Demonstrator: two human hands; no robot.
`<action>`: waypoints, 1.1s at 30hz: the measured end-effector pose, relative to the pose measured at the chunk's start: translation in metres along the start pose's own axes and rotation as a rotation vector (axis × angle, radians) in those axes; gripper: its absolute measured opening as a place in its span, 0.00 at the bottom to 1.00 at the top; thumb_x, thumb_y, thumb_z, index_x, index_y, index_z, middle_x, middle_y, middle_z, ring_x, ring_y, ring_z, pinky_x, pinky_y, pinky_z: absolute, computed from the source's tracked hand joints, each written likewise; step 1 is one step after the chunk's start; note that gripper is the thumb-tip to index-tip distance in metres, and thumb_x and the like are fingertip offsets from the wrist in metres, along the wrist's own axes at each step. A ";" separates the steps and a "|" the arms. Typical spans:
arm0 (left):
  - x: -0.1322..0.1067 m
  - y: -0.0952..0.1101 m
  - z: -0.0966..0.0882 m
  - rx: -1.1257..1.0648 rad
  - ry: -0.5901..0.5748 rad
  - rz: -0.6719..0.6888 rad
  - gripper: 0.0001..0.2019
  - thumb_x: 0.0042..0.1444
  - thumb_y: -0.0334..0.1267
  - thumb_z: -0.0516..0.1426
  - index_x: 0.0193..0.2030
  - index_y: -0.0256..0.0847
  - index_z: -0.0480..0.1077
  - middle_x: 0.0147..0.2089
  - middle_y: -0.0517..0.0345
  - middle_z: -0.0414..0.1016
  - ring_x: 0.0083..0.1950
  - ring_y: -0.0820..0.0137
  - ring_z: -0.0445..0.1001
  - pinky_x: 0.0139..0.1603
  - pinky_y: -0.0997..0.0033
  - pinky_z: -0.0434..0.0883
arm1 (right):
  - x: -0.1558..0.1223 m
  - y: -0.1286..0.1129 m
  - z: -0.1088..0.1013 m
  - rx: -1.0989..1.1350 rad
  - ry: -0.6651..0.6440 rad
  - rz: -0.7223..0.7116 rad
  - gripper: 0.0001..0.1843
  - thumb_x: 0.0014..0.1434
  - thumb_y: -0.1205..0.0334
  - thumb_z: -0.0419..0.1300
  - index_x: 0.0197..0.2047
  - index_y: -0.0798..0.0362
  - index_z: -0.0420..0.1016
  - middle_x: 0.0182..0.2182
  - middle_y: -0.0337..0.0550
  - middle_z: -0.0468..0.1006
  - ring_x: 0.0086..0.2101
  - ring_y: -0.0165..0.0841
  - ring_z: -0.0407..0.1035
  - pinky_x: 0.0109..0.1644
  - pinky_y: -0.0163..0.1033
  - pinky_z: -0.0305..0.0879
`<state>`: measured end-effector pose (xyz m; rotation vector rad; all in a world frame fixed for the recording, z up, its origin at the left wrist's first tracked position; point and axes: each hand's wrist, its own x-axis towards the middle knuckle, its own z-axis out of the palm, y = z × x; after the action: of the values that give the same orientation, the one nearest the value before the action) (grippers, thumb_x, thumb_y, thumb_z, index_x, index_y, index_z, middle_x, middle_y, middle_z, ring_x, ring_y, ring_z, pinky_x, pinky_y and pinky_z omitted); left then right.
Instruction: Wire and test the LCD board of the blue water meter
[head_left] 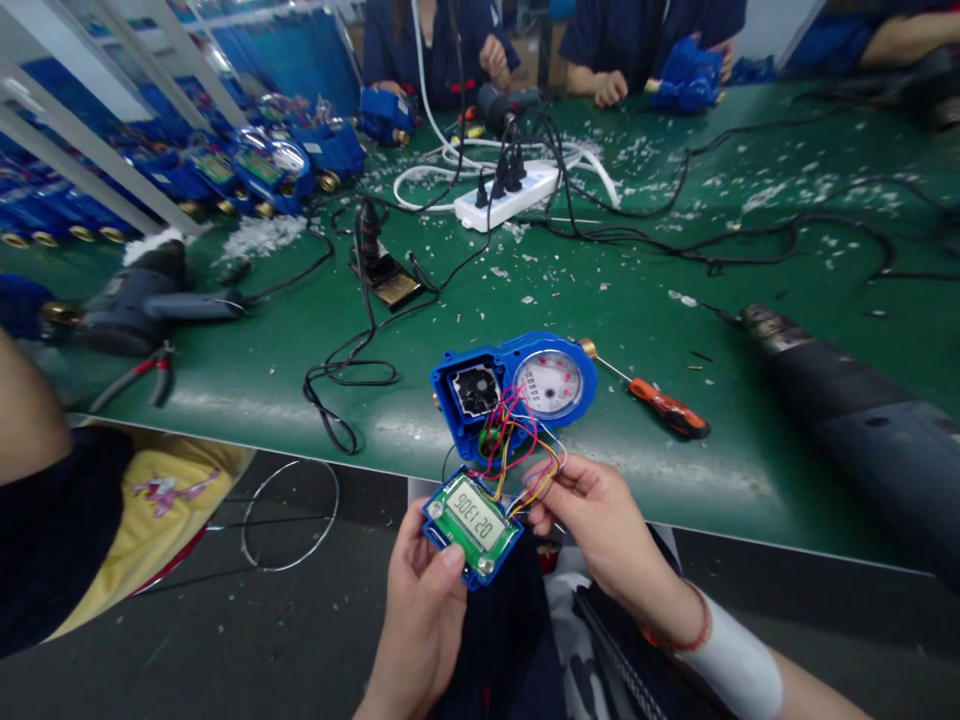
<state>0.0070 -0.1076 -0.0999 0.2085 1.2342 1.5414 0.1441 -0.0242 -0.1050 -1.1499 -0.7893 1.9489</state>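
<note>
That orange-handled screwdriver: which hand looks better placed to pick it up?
Probably the right hand: it is nearer the screwdriver and pinches only coloured wires, while the left hand holds the display board.

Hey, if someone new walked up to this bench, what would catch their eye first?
Probably the blue water meter, lying open on the green bench mat just beyond the hands. Its coloured wires run to an LCD circuit board held in the left hand, while the right hand pinches the wires. Farther back sits a white power strip packed with black plugs, and a large heat gun lies at the right.
</note>
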 end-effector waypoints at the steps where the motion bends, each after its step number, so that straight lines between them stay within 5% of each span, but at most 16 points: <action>1: 0.000 -0.001 -0.001 0.019 -0.007 0.016 0.20 0.41 0.38 0.70 0.42 0.42 0.74 0.38 0.55 0.80 0.38 0.68 0.78 0.37 0.75 0.76 | 0.001 0.001 -0.001 0.004 0.001 -0.007 0.20 0.45 0.51 0.72 0.27 0.60 0.72 0.16 0.36 0.72 0.17 0.20 0.65 0.22 0.24 0.62; 5: 0.003 -0.002 -0.002 0.065 -0.006 0.088 0.21 0.38 0.39 0.71 0.39 0.41 0.72 0.33 0.57 0.79 0.33 0.71 0.76 0.35 0.75 0.74 | -0.006 0.002 -0.006 0.034 -0.044 0.026 0.23 0.47 0.47 0.70 0.34 0.59 0.73 0.24 0.39 0.75 0.22 0.23 0.68 0.26 0.27 0.67; 9: 0.004 -0.001 -0.003 0.112 -0.001 0.132 0.21 0.37 0.39 0.71 0.38 0.41 0.71 0.31 0.58 0.79 0.32 0.71 0.75 0.32 0.76 0.74 | -0.019 -0.002 -0.013 0.044 -0.116 0.077 0.23 0.47 0.53 0.70 0.41 0.59 0.73 0.33 0.45 0.77 0.27 0.26 0.70 0.29 0.30 0.70; 16: 0.004 -0.006 -0.012 0.229 -0.054 0.193 0.18 0.42 0.36 0.69 0.39 0.41 0.69 0.32 0.61 0.77 0.31 0.73 0.76 0.33 0.79 0.73 | -0.010 -0.003 -0.007 -0.212 0.005 -0.019 0.23 0.47 0.46 0.69 0.29 0.60 0.72 0.22 0.40 0.73 0.20 0.22 0.64 0.20 0.25 0.57; 20: 0.004 -0.007 -0.011 0.205 -0.048 0.195 0.19 0.40 0.35 0.70 0.38 0.41 0.70 0.31 0.61 0.77 0.30 0.73 0.76 0.31 0.79 0.73 | -0.008 0.000 -0.003 -0.099 0.049 -0.033 0.21 0.48 0.47 0.69 0.29 0.59 0.74 0.22 0.40 0.73 0.19 0.19 0.58 0.19 0.24 0.50; 26: 0.006 -0.005 0.001 0.034 0.059 0.106 0.22 0.36 0.40 0.70 0.39 0.40 0.71 0.35 0.56 0.79 0.35 0.68 0.77 0.35 0.72 0.75 | -0.019 0.013 0.000 0.289 0.010 0.122 0.18 0.47 0.51 0.72 0.31 0.58 0.74 0.25 0.38 0.73 0.23 0.20 0.61 0.22 0.23 0.56; 33: 0.007 -0.004 0.000 0.097 0.079 0.076 0.23 0.33 0.38 0.71 0.38 0.40 0.71 0.31 0.57 0.78 0.33 0.69 0.76 0.34 0.73 0.74 | -0.013 0.003 -0.001 0.181 -0.015 0.039 0.20 0.47 0.52 0.72 0.38 0.57 0.76 0.30 0.41 0.74 0.27 0.25 0.66 0.22 0.26 0.61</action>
<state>0.0066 -0.1025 -0.1065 0.2618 1.3789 1.5688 0.1481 -0.0363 -0.1021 -1.0503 -0.5888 2.0180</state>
